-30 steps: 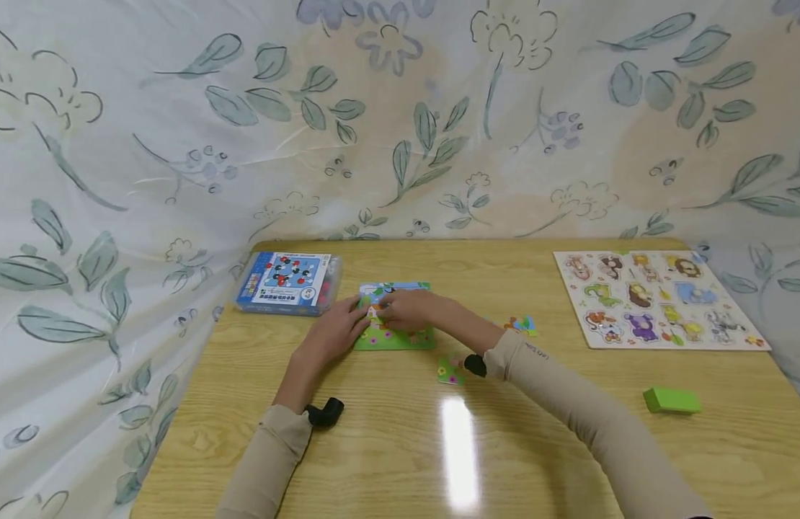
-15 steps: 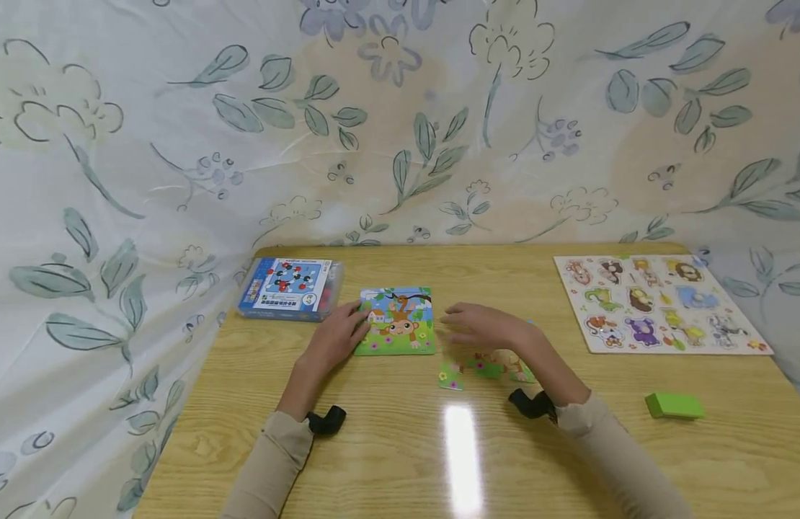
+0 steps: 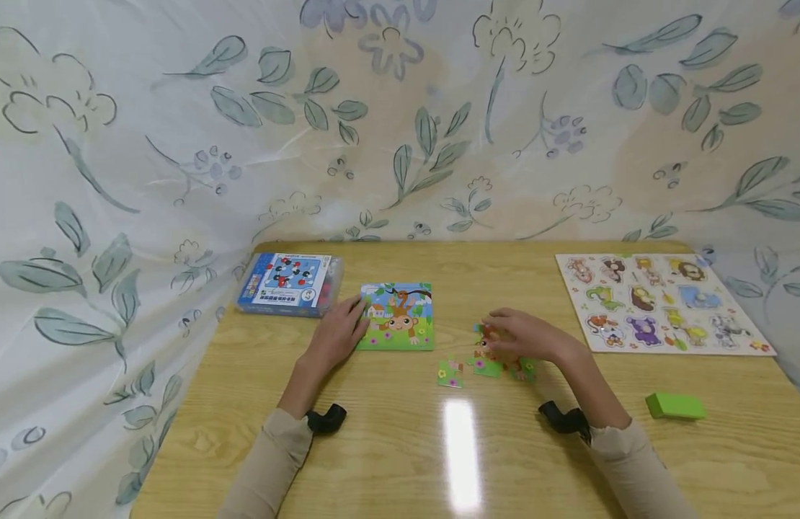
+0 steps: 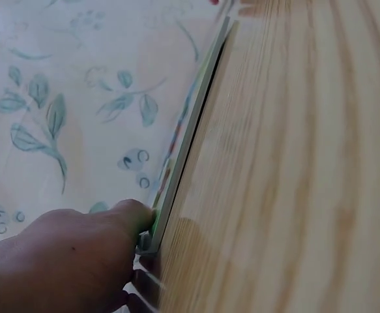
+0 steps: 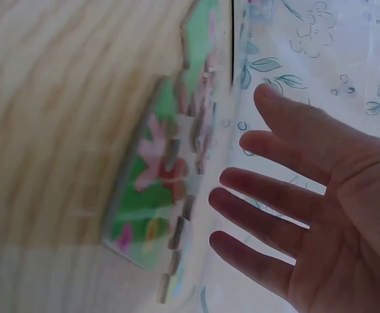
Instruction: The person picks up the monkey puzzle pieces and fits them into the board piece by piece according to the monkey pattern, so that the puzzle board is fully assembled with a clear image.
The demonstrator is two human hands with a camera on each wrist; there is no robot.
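In the head view, a square monkey picture puzzle point(image 3: 396, 317) lies in its board on the table. My left hand point(image 3: 338, 331) rests along its left edge. The left wrist view shows the puzzle board point(image 4: 188, 134) edge-on, with the left thumb point(image 4: 136, 214) touching its near corner. My right hand point(image 3: 526, 333) hovers over loose puzzle pieces point(image 3: 484, 366) to the right of the board and partly hides them. In the right wrist view its fingers point(image 5: 268, 205) are spread with nothing between them, beside green and brown pieces point(image 5: 147, 195).
A separate flower-printed piece point(image 3: 450, 373) lies just below the board's right corner. At the back left is a plastic box with a molecule picture point(image 3: 290, 283). An animal peg puzzle point(image 3: 662, 303) lies at the right, a green block point(image 3: 675, 406) in front of it.
My right hand has left the board and moved right to over the loose pieces, uncovering the monkey picture. The left hand stays at the board's left edge.
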